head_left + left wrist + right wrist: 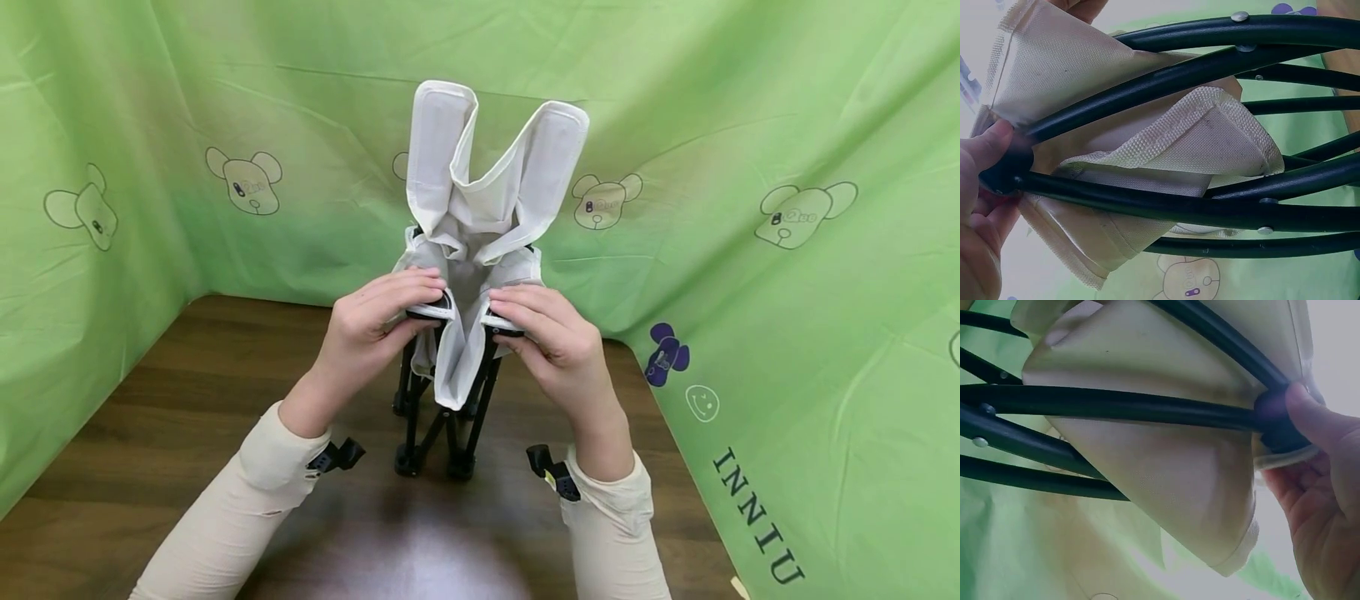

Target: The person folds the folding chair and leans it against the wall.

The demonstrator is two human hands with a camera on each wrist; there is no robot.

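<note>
A small folding chair (487, 200) with off-white fabric and black tube legs stands partly folded before me. Its seat cloth sags in a fold between my hands, while two flat fabric flaps rise behind. My left hand (375, 312) grips the near left corner, thumb below and fingers over the top. On the near right corner, my right hand (551, 329) holds in the same way. The left wrist view shows the thumb against a black corner joint (1007, 162) where two tubes meet. A matching joint (1275, 422) lies under the right thumb in the right wrist view.
The chair's feet (408, 461) are on a dark wooden surface (225, 358). Green cloth (337, 108) printed with bear faces encloses the back and both sides. Black camera mounts (336, 456) project from both wrists near the chair legs.
</note>
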